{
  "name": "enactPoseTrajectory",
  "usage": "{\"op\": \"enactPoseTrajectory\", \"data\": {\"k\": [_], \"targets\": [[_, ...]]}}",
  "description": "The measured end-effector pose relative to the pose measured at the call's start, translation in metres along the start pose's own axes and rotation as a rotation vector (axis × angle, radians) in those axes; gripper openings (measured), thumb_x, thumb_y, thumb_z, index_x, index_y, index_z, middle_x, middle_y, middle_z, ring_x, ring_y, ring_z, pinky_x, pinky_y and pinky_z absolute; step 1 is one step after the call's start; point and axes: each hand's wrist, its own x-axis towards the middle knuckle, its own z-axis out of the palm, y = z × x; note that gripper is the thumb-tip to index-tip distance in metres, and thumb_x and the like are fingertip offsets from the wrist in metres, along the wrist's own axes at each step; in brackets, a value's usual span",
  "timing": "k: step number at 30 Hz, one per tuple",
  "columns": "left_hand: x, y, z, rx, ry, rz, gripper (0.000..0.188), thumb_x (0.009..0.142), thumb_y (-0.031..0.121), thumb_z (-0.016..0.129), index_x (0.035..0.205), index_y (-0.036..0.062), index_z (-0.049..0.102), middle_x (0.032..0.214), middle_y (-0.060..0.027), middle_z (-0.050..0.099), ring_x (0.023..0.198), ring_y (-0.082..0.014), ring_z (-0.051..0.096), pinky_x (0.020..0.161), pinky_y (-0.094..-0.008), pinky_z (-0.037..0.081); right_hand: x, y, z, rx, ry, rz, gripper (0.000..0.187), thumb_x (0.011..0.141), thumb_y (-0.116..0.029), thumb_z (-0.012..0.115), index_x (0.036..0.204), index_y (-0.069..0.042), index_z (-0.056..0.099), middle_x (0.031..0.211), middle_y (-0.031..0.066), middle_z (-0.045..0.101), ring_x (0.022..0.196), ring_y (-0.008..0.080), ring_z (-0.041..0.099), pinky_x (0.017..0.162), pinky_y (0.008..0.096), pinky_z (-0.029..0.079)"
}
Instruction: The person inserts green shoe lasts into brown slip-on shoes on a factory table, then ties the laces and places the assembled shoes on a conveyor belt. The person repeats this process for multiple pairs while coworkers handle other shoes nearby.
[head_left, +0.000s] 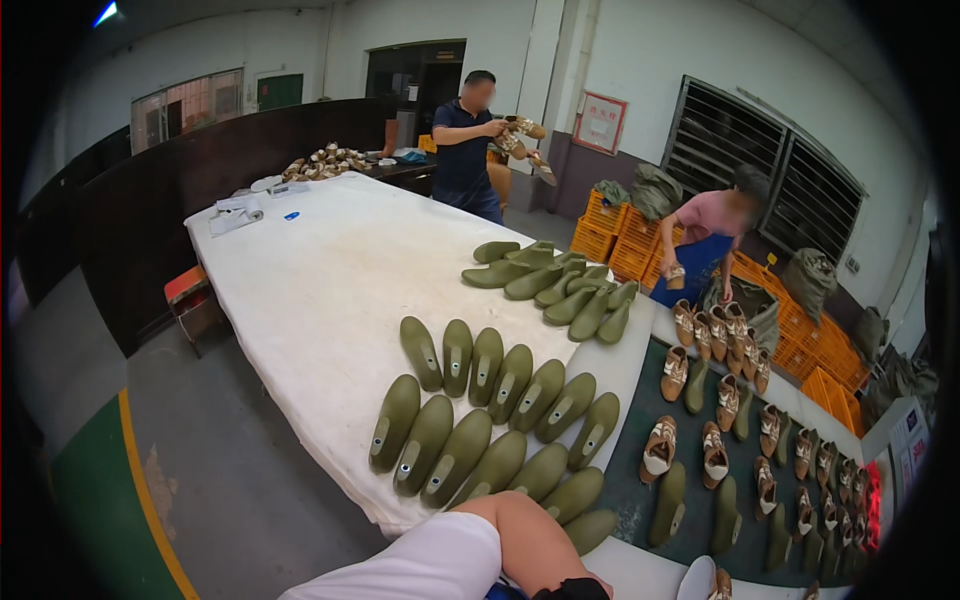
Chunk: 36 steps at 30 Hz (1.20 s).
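- Head view, writing: framed notice (601,123) on back wall, red border, red print, too small to read from here.
- Printed board (908,445) at far R edge, pale w/ dark + red marks, unclear; red lit strip (873,505) nr it, blurred.
- Papers (235,212) at far L corner of table, print illegible; blue oval item (291,216) nr them.
- Surface: big table (300,260), white cloth cover, a bit stained. Dark green work surface (625,500) along its R side.
- Green lasts (511,383) = main thing: two rows on nr part of cloth, most w/ a small round hole showing. 2nd bunch of lasts (550,285) further back, packed close.
- Brown/white shoes (657,450) stand in rows on dark green, more lasts (668,503) among them. Shoe pile (330,160) at far end.
- Wearer's arm (510,545): white sleeve, elbow bent right by front lasts, black band nr wrist. L + R hands out of shot, can't tell if open, closed or gripping.
- Room: co-worker in dark top (465,150) holds shoes; another in blue apron (703,262) has one shoe in hand.
- Orange crates (598,228) + sacks (655,190) by back wall; red stool (186,285) L of table; grey floor (230,420), yellow line (145,490), green strip (95,480).
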Motion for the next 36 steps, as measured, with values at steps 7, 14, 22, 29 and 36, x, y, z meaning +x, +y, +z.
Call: {"op": "enactPoseTrajectory", "data": {"k": [7,14,22,29,36], "targets": [[-0.002,-0.005,-0.004,-0.016,-0.005,0.012,0.041,0.09,0.02,0.061,0.124,0.0017,0.05,0.123,-0.0152,0.054,0.119,-0.0302,0.047,0.1,-0.0406,0.037,0.002,0.009,0.008,0.21,-0.027,0.217,0.026,0.091,-0.009,0.052,0.114,-0.003,0.063,0.097,0.025,0.065,0.087,0.0388,0.064,0.077,0.0401,0.051],[0.0,-0.01,-0.006,-0.04,-0.018,0.019,0.04,0.09,0.02,0.061,0.123,0.0014,0.05,0.123,-0.0153,0.054,0.119,-0.0304,0.047,0.1,-0.0407,0.037,0.002,-0.037,-0.011,0.056,-0.067,0.186,0.027,0.091,-0.009,0.052,0.115,-0.002,0.063,0.098,0.0244,0.066,0.087,0.0372,0.064,0.078,0.0394,0.051],[0.002,-0.015,-0.007,-0.068,-0.032,0.022,0.039,0.09,0.019,0.061,0.122,0.001,0.05,0.123,-0.0154,0.054,0.119,-0.0305,0.047,0.1,-0.0408,0.037,0.006,-0.07,-0.018,-0.058,-0.062,0.103,0.028,0.092,-0.012,0.053,0.116,0.0,0.062,0.098,0.0246,0.066,0.087,0.0359,0.064,0.079,0.0388,0.05],[0.003,-0.019,-0.007,-0.083,-0.038,0.022,0.039,0.089,0.019,0.061,0.122,0.0006,0.051,0.123,-0.0154,0.054,0.119,-0.0307,0.047,0.1,-0.0408,0.037,0.005,-0.064,-0.013,-0.058,-0.03,0.098,0.026,0.09,-0.011,0.054,0.112,-0.002,0.064,0.088,0.0243,0.065,0.078,0.0336,0.064,0.072,0.0387,0.05],[0.001,-0.02,-0.008,-0.083,-0.057,0.022,0.038,0.089,0.019,0.061,0.121,0.0003,0.051,0.123,-0.0155,0.054,0.119,-0.0308,0.047,0.101,-0.0409,0.037,0.005,-0.068,-0.014,-0.056,-0.04,0.14,0.025,0.088,-0.007,0.054,0.11,0.0,0.065,0.083,0.0236,0.065,0.073,0.0301,0.063,0.069,0.0374,0.049]]}}
